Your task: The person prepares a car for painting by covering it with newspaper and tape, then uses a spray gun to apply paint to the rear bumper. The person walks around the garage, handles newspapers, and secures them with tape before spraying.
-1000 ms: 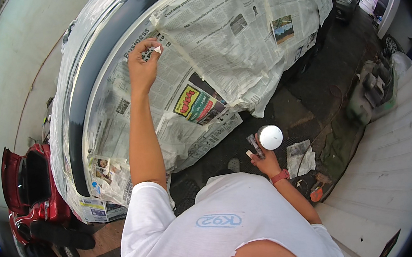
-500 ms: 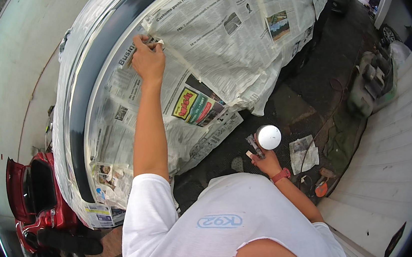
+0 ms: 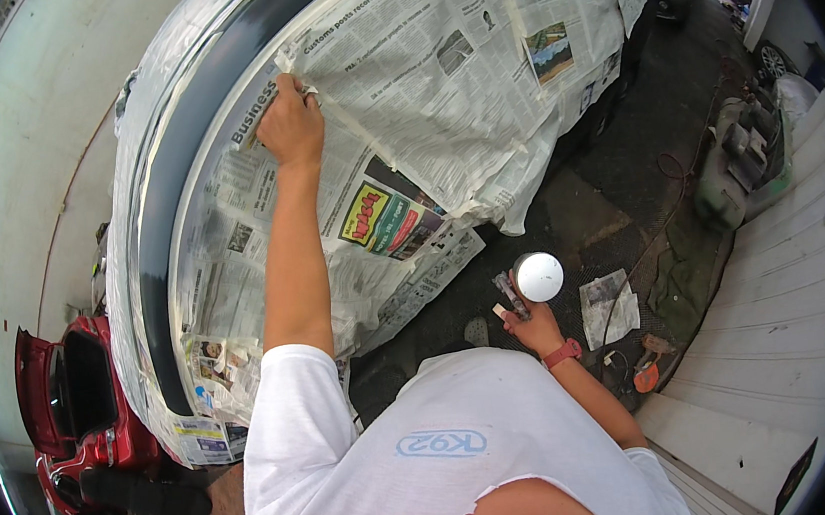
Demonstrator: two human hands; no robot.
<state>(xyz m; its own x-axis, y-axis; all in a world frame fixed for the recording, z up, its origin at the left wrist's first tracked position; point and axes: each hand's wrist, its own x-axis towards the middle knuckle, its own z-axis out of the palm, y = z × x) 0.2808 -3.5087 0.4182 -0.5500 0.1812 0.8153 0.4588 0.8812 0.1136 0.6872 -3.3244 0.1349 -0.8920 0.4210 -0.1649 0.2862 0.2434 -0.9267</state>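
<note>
My left hand (image 3: 293,124) reaches up onto the newspaper sheets (image 3: 413,66) that cover the side of a car. Its fingers are pinched at the overlap of two sheets. A small whitish strip (image 3: 311,90), like masking tape, pokes out beside the fingertips; most of it is hidden. Low on my right, my right hand (image 3: 535,327) is closed around a spray gun (image 3: 510,292) with a round white cup (image 3: 539,276) on top. The cup hides part of the gun and fingers.
A dark curved body panel (image 3: 164,233) runs bare between the newspaper and plastic sheeting (image 3: 124,288). A red car (image 3: 117,409) stands at far left. On the right are a loose newspaper page (image 3: 609,308), a thin hose (image 3: 649,258), a green bumper-like part (image 3: 728,194) and a pale wall (image 3: 781,319).
My left hand has shifted slightly, its fingers drawn closer together, and more of the printed header beside them shows. My right hand holds the spray gun in the same place.
</note>
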